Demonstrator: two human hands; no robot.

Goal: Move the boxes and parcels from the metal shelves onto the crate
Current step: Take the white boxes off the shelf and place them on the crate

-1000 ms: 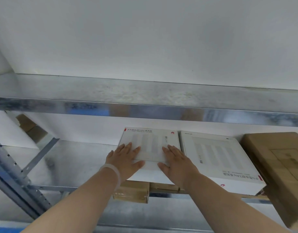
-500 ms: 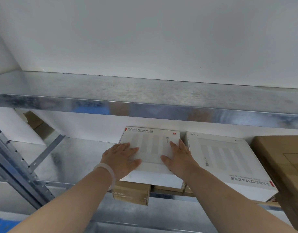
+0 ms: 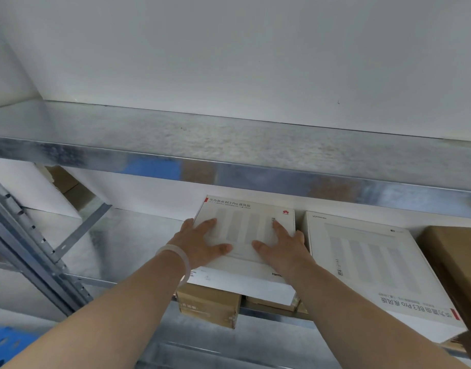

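A flat white router box (image 3: 245,230) lies on the middle metal shelf (image 3: 138,241), stacked on small brown cartons (image 3: 210,306). My left hand (image 3: 199,245) grips its left edge, thumb on top and fingers down the side. My right hand (image 3: 282,247) grips its right edge, with fingers dipping into the gap beside a second white router box (image 3: 375,270). A large brown cardboard box (image 3: 455,265) stands at the far right of the shelf. A corner of the blue crate (image 3: 5,344) shows at the bottom left.
The upper metal shelf (image 3: 229,147) juts out above the boxes, leaving a low opening. A slotted grey upright with a diagonal brace (image 3: 29,249) stands at the left. Another brown carton (image 3: 69,185) sits far back left. A white wall lies behind.
My hands have slid apart from the top of the white box out to its left and right edges. The view has shifted slightly left, and the blue crate came into view.
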